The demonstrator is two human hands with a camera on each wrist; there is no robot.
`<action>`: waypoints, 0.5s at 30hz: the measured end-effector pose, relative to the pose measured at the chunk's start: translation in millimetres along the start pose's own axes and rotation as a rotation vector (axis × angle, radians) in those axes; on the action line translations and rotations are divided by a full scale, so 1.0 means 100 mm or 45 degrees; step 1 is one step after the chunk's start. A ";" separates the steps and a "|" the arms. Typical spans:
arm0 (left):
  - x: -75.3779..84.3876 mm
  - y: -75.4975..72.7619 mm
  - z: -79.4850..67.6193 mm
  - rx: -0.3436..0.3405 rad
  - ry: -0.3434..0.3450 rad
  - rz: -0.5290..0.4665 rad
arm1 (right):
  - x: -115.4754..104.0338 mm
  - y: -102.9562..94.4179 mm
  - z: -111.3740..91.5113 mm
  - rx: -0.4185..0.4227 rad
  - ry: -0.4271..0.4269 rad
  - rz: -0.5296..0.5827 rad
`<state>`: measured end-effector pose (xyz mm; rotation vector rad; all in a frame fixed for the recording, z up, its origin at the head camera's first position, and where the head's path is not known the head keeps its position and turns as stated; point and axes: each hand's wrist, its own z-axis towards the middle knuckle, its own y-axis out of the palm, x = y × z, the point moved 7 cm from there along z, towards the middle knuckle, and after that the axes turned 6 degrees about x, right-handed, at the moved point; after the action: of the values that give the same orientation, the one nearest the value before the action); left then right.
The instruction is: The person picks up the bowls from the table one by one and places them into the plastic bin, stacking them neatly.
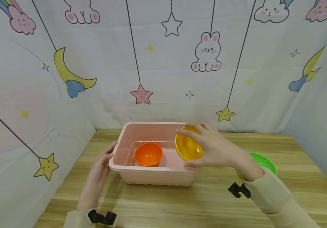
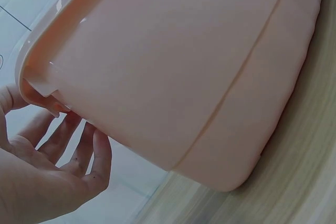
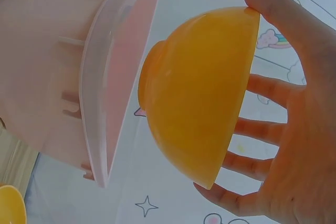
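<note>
A pink plastic basin (image 1: 155,175) stands on the table, an orange bowl (image 1: 148,154) sitting upright inside it. My left hand (image 1: 102,164) holds the basin's left end. In the left wrist view its fingers (image 2: 100,156) curl under the rim. Above the basin's right end, my right hand (image 1: 213,147) grips a yellow bowl (image 1: 188,146). In the right wrist view this yellow bowl (image 3: 197,95) is tilted on its side, its mouth toward my palm. Thumb and fingertips pinch opposite sides of its rim.
A green bowl (image 1: 266,163), partly hidden by my right forearm, rests on the wooden table (image 1: 209,202) at the right. Another yellow object (image 3: 11,205) shows at the right wrist view's lower left corner. A printed cloth (image 1: 169,69) hangs behind and beside the table.
</note>
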<state>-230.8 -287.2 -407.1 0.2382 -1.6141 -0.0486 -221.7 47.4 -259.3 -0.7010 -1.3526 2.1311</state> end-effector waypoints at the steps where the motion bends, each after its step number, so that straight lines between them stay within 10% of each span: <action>1: 0.00 0.00 0.00 -0.004 0.000 -0.001 | 0.00 0.01 0.01 -0.007 0.004 0.005; 15: 0.00 0.00 0.01 0.008 -0.012 -0.019 | -0.04 0.13 0.18 -0.023 -0.022 0.001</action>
<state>-231.4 -287.5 -406.9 0.2552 -1.6222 -0.0561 -232.8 27.8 -263.8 -0.6919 -1.3826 2.1322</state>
